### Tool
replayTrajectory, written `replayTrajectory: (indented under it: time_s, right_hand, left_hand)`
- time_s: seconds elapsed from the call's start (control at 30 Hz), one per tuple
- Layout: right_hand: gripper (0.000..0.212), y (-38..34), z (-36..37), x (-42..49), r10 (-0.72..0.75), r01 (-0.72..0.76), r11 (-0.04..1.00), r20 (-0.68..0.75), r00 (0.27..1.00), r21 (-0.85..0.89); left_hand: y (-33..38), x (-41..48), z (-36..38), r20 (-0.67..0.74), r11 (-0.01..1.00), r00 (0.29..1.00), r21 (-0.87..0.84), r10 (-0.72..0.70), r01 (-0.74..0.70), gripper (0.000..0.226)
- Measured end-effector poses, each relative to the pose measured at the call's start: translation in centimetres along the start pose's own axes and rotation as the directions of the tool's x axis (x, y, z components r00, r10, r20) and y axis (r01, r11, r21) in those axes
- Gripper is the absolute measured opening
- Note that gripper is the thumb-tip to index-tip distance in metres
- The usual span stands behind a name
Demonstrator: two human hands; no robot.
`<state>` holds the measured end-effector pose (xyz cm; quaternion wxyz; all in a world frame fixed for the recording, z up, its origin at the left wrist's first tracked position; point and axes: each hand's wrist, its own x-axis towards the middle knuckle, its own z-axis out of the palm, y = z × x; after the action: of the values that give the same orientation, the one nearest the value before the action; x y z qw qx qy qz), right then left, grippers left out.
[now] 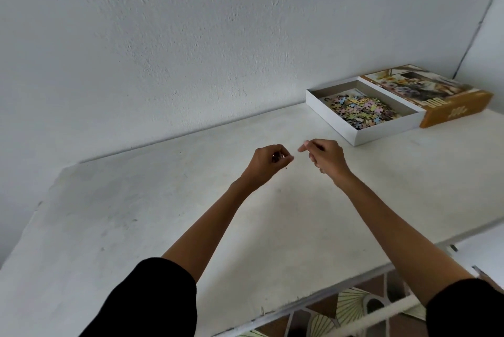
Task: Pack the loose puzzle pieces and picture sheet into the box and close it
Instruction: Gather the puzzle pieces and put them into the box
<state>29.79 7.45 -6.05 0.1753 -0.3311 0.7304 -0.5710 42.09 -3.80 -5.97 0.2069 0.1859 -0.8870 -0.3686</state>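
The white box bottom (pixel 332 115) sits at the table's far right, uncovered, with a heap of pastel puzzle pieces (pixel 360 111) inside and a corner of the picture sheet (pixel 354 92) showing under them. Its orange lid (pixel 436 94) lies picture-side up just behind and to the right, touching the box. My left hand (pixel 268 163) hovers over the table's middle, fingers curled around a few dark puzzle pieces (pixel 276 157). My right hand (pixel 324 155) is close beside it, fingers loosely pinched; whether it holds anything is unclear. A tiny dark speck (pixel 285 168) lies under my left hand.
The white table (pixel 163 214) meets a white wall at the back. Its front edge runs diagonally at lower right, with a white rail (pixel 381 312) and patterned floor tiles (pixel 351 304) below it.
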Motion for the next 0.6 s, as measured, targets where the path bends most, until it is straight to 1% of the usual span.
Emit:
replayTrajectory:
  time_s: [0.1,0.23,0.43,0.53,0.6]
  right_hand:
    - [0.026,-0.5,-2.1,0.9,-0.112,0.11,0.989,-0.012,0.994,-0.102]
    - [0.026,-0.5,-5.5,3.1,-0.163,0.158,0.979,-0.029,0.986,-0.127]
    - [0.025,0.5,-10.6,7.4,-0.212,0.204,0.956,-0.016,0.977,-0.211]
    - [0.029,1.2,-12.8,10.2,-0.228,0.225,0.938,0.018,0.973,-0.265]
    - [0.028,1.4,-14.3,12.0,-0.246,0.246,0.931,0.036,0.969,-0.27]
  left_hand:
    - [1.5,1.3,0.8,0.02,0.999,0.999,0.004,0.039,-0.039,0.015]
    - [3.3,4.3,2.5,0.014,0.999,0.999,0.027,0.046,-0.046,0.017]
    - [6.4,10.3,6.0,-0.085,0.998,0.996,0.06,0.034,-0.029,0.022]
    - [7.9,13.4,7.7,-0.146,1.0,0.989,0.026,-0.006,0.01,0.022]
    - [8.6,15.5,9.0,-0.171,1.0,0.985,0.016,-0.023,0.027,0.022]
